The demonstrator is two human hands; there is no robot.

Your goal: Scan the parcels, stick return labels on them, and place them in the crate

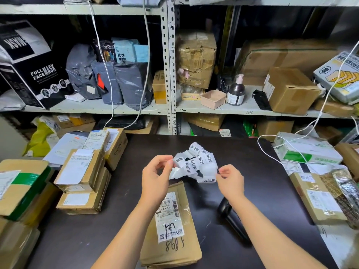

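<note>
A crumpled white strip of return labels (198, 164) hangs above the dark table (252, 167). My left hand (155, 175) pinches its left end, and my right hand (230, 179) pinches its right end. Directly below, between my forearms, lies a flat brown cardboard parcel (172, 243) with a white shipping label and the handwritten number 1898. A black handheld scanner (228, 214) lies on the table just under my right wrist, partly hidden by the arm. No crate is in view.
Stacked brown parcels (83, 181) fill the table's left side, with more (21, 187) at the far left. More parcels (318, 199) and a white box (308, 150) sit on the right. Shelves (171, 109) of boxes and bags stand behind. White cables (272, 152) trail across the right.
</note>
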